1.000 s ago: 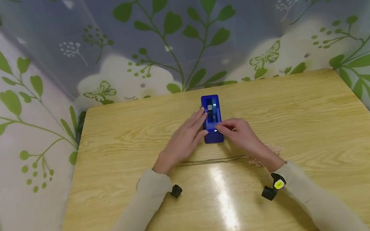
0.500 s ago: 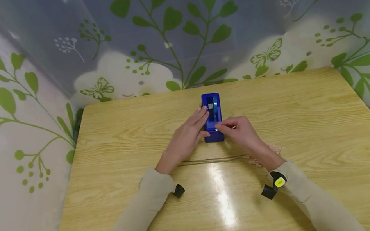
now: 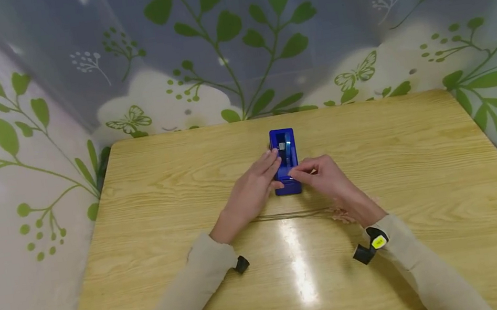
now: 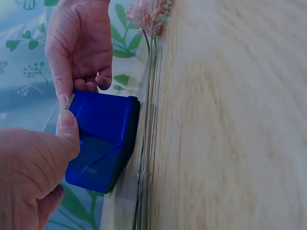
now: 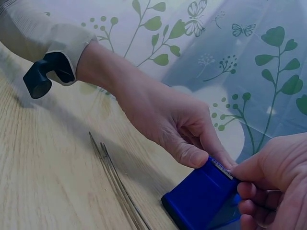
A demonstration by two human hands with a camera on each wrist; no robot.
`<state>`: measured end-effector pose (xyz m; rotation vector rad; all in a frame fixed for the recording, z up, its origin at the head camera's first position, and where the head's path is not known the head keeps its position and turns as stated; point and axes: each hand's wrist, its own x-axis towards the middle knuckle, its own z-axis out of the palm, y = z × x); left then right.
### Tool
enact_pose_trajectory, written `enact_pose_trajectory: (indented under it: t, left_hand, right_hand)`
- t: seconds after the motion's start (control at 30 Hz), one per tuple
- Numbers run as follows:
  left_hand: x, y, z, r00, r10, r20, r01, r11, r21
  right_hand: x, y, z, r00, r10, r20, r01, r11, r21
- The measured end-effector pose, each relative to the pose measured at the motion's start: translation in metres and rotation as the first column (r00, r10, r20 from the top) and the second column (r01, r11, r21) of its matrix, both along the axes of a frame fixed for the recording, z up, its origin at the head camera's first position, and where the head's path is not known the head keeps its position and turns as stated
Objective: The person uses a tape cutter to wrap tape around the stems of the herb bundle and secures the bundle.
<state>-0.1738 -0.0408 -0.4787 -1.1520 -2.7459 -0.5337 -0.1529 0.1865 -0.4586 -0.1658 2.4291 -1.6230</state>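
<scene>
A blue tape dispenser (image 3: 289, 188) stands lengthwise at the far middle of the table, with a dark recess in its top and a serrated metal cutter (image 5: 222, 169) at its near end. My left hand (image 3: 251, 186) lies along its left side, fingers fairly straight over the edge and thumb close to the cutter. From the right, my right hand (image 3: 322, 173) pinches thumb and index finger together at the cutter, on what looks like the end of the clear tape; the fingertips mostly hide it. The right hand's other fingers (image 5: 247, 207) curl inward.
Long thin stems (image 3: 285, 216) with pink flower heads (image 3: 344, 214) lie across the wooden table (image 3: 162, 188), nearer than the dispenser and partly under the right forearm. A patterned curtain (image 3: 235, 61) rises behind the table's far edge.
The left hand has shifted slightly toward the near end of the dispenser. The right hand keeps its pinch at the cutter with little movement; the head view tilts slightly.
</scene>
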Motion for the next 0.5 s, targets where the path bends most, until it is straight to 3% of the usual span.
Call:
enact_pose_trajectory:
  t: [0.27, 0.5]
  left_hand:
    - [0.003, 0.003, 0.002, 1.0, 0.03, 0.0, -0.03, 0.998, -0.058]
    - [0.002, 0.0, 0.003, 0.999, 0.039, 0.017, -0.038, 0.999, -0.039]
  right_hand:
    - [0.005, -0.006, -0.002, 0.996, -0.09, 0.001, 0.09, 0.991, -0.095]
    - [0.01, -0.016, -0.002, 0.983, -0.177, 0.047, 0.181, 0.973, -0.141]
